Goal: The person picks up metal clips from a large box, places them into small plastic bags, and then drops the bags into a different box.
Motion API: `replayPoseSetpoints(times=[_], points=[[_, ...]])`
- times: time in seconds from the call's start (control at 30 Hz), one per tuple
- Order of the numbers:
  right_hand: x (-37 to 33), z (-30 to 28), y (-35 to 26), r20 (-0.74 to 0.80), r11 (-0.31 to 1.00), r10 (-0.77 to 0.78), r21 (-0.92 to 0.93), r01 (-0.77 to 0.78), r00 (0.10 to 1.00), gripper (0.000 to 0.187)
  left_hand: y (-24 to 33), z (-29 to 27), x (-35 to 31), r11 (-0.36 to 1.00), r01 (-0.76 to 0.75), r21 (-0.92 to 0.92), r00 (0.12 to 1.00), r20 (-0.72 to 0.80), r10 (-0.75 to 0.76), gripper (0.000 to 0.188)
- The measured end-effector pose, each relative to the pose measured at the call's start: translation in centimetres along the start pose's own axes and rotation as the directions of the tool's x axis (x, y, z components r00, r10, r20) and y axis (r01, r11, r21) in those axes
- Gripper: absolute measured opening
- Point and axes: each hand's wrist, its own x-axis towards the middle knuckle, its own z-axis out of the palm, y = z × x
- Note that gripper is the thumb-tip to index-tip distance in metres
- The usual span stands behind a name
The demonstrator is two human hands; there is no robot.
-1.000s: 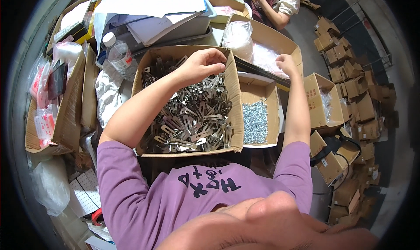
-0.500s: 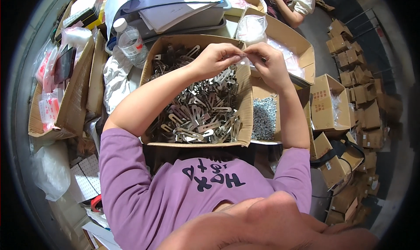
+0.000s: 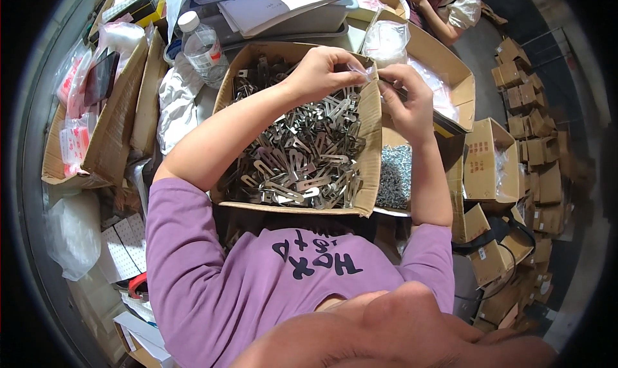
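A cardboard box (image 3: pixel 368 150) in front of me holds a heap of flat metal clips (image 3: pixel 302 155). Above its far right corner my left hand (image 3: pixel 322 73) and my right hand (image 3: pixel 407 97) meet, both pinching a small clear plastic bag (image 3: pixel 368 74) between the fingertips. To the right of the big box sits a smaller box of small silvery screws (image 3: pixel 394 168), under my right forearm. Whether anything is inside the little bag cannot be made out.
A water bottle (image 3: pixel 203 46) stands left of the clip box beside crumpled white plastic (image 3: pixel 177 107). An open box with clear bags (image 3: pixel 444 65) lies behind my right hand. Small cardboard boxes (image 3: pixel 492 159) pile up at right. Another person's arm (image 3: pixel 444 10) shows at the top.
A second ago my hands were apart, the left over the clip box and the right at the far box of bags. They came together and now both hold the small clear bag.
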Motion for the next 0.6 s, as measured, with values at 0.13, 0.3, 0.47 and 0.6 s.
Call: replayPoseSetpoints(times=[0.13, 0.3, 0.47, 0.6], points=[[0.1, 0.2, -1.0, 0.083, 0.991, -0.111, -0.062, 0.117, 0.99, 0.02, -1.1, 0.0, -0.1, 0.988, -0.014, 0.152, 1.0, -0.005, 0.015, 0.014], [-0.1, 0.4, -1.2, 0.148, 0.98, -0.121, -0.136, 0.141, 0.982, 0.019, -0.5, 0.0, 0.0, 0.922, -0.073, 0.379, 0.994, -0.044, 0.097, 0.017], [-0.4, 0.5, 0.0, 0.332, 0.961, 0.018, -0.268, 0.076, 0.943, 0.029, -0.8, 0.2, -0.1, 0.831, -0.3, 0.469, 0.949, 0.054, 0.312, 0.024], [-0.4, 1.0, 0.1, 0.426, 0.952, 0.092, -0.304, 0.046, 0.9, 0.033, -1.4, 0.7, -0.1, 0.637, -0.368, 0.677, 0.852, -0.028, 0.523, 0.043]])
